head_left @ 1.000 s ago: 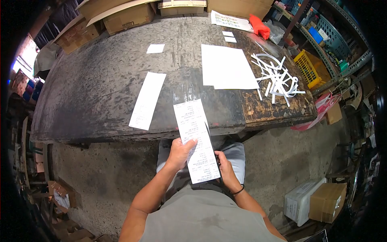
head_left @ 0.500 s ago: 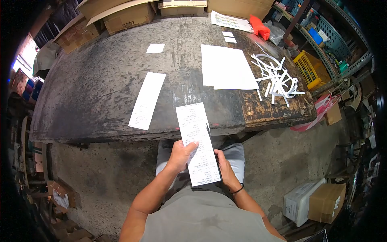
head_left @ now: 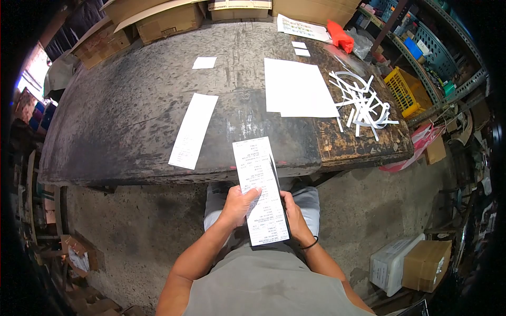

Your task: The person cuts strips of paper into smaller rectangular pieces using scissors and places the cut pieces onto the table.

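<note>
A long white strip of paper [head_left: 262, 210] printed with rows of small text slants down over my lap, its top end at the table edge. My left hand [head_left: 238, 205] grips it from the left, thumb pressed on the printed face and fingers underneath. My right hand [head_left: 296, 218] is closed at the strip's right edge, around a long dark pointed tool [head_left: 275, 171]. Most of that tool is behind the paper, so its kind is unclear. Beyond them, another printed paper strip [head_left: 194, 131] lies on the table, left of the held one.
The dark worn table [head_left: 121, 116] bears white sheets [head_left: 300, 89], a small paper piece [head_left: 204, 62], two small cards [head_left: 301, 52] and a heap of paper offcuts [head_left: 363, 105]. Cardboard boxes [head_left: 168, 25] line the back. A yellow basket [head_left: 403, 92] stands right, boxes [head_left: 427, 266] on the floor.
Both hands keep their hold. The paper strip has shifted very slightly down and to the right in view; things on the table stay where they were.
</note>
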Demonstrator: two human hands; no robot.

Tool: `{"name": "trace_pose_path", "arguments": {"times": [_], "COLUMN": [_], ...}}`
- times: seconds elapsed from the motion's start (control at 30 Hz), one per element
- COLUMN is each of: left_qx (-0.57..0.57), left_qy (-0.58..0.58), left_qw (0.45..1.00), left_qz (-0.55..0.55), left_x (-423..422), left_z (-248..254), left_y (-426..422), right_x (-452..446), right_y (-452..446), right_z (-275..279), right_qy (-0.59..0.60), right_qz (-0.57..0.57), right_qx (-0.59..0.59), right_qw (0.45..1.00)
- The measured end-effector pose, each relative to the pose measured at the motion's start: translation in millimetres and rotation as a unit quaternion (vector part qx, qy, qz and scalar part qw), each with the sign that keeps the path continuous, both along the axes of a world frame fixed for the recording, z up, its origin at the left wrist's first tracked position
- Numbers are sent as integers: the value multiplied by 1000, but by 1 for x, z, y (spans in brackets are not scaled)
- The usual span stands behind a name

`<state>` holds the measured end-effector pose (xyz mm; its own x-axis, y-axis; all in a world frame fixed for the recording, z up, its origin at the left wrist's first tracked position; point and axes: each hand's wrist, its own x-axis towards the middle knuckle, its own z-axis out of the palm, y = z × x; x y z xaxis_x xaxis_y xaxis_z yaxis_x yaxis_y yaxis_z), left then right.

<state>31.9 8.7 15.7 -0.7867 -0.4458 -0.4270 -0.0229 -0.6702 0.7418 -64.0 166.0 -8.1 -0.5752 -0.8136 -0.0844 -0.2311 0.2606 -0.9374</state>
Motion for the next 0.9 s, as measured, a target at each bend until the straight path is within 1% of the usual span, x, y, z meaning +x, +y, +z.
{"name": "trace_pose_path", "arguments": {"times": [0.23, 0.43, 0.67, 0.77, 0.9], "left_qx": [8, 1, 15, 14, 10], "left_qy": [4, 4, 4, 3, -5], "left_qw": [1000, 1000, 1000, 1000, 1000], "left_qz": [-3, 2, 1, -2, 0], "left_x": [0, -1, 0, 0, 0], "left_z": [-1, -2, -2, -2, -2], "left_y": [-1, 0, -1, -1, -1], "right_x": [0, 1, 2, 2, 4], "right_y": [0, -1, -1, -1, -3], "right_z": [-2, 3, 3, 7, 8], "right_qy": [-17, 2, -4, -5, 14], "right_qz": [-11, -17, -27, -29, -28], "right_qx": [7, 14, 3, 17, -23], "right_qw": [1000, 1000, 1000, 999, 999]}}
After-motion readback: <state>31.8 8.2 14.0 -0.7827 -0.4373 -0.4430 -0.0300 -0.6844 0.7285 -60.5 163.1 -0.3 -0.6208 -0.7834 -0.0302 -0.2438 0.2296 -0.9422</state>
